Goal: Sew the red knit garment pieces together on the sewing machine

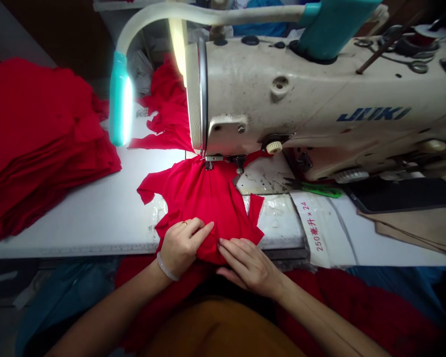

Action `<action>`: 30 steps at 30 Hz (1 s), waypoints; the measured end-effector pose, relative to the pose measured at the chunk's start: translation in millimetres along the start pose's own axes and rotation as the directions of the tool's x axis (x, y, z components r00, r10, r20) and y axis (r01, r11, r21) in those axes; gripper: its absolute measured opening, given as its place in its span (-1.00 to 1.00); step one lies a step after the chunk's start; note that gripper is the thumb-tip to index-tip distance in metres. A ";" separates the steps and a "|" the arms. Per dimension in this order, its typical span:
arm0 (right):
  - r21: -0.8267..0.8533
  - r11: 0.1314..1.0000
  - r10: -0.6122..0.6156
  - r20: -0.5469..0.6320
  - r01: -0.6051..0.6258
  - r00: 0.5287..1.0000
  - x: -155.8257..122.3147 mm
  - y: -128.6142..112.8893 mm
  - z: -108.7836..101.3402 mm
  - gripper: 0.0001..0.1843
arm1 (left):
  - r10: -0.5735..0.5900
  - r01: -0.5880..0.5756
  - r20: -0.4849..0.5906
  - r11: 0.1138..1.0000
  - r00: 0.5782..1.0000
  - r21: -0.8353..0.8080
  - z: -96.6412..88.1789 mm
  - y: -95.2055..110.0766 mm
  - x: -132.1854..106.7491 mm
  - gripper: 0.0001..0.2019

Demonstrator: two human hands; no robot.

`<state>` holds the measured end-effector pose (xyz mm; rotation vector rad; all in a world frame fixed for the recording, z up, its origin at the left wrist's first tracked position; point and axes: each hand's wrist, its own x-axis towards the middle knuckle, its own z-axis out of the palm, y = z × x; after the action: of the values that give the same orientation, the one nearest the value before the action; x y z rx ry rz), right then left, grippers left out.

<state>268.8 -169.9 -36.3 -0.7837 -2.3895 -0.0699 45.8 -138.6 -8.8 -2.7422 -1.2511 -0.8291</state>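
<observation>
A red fabric piece [204, 198] lies on the white sewing table [96, 213], its far end under the presser foot [209, 162] of a cream sewing machine [319, 104]. My left hand [182, 245] presses on the near edge of the fabric, fingers curled and pinching it, a ring and a bracelet on it. My right hand [247, 265] grips the same near edge just to the right, fingers pressed together on the cloth. The two hands almost touch at the table's front edge.
A stack of red fabric pieces [37, 139] fills the left of the table. More red cloth [169, 109] lies behind the machine. A teal lamp [119, 101] shines beside the needle. Green-handled scissors [319, 189], a dark phone [405, 194] and brown paper [419, 225] lie at right.
</observation>
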 end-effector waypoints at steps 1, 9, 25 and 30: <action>-0.005 1.000 0.000 0.004 0.000 1.000 0.3 0.1 -0.7 -0.64 | -0.011 0.011 0.024 1.000 1.000 0.011 0.1 -0.3 0.1 -0.66; 0.043 0.998 -0.046 0.079 0.042 0.996 14.5 8.1 -8.0 -0.55 | -0.018 -0.025 0.384 0.994 0.923 0.109 -7.6 -14.2 18.5 -0.54; -0.155 0.931 -0.213 0.508 0.331 0.835 80.6 134.1 -45.8 -0.67 | -0.118 -0.009 0.496 0.969 0.860 0.245 0.2 -58.4 72.2 -0.59; 0.105 0.970 -0.230 0.675 0.217 0.701 81.0 93.0 -60.0 -0.78 | -0.100 -0.001 0.480 0.979 0.872 0.205 4.2 -73.7 81.9 -0.63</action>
<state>301.2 -65.1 46.1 -0.5536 -3.1863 0.1783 39.8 -30.4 11.5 -2.8494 -1.3817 0.0183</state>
